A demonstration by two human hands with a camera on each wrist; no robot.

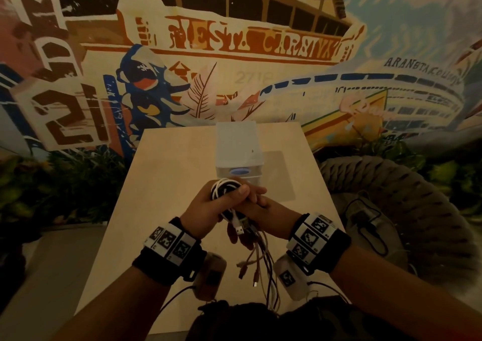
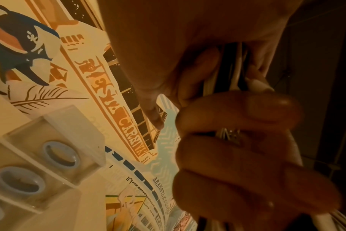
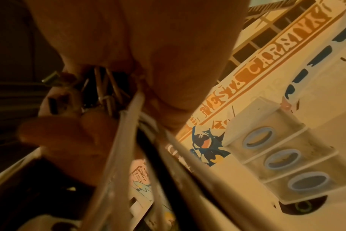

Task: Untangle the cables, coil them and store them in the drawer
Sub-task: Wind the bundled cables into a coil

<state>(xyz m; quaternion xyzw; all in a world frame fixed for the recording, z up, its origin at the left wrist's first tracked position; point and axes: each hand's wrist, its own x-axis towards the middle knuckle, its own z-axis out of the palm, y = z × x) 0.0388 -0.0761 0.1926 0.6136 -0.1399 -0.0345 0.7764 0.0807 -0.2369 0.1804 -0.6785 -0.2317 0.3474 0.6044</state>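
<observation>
Your left hand (image 1: 206, 207) and right hand (image 1: 263, 207) both grip the tangled cables (image 1: 225, 188) above the counter (image 1: 167, 173), just before the closed drawer unit (image 1: 238, 155); loose ends hang below

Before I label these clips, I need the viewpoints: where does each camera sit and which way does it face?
Head: worn high, looking down and forward at the table; both forearms, the left hand and right hand hold the cables.
Left wrist: under the left hand, looking along its fingers; cables.
Right wrist: under the right hand, looking along the cables.
Shared: the drawer unit and the mural.
</observation>
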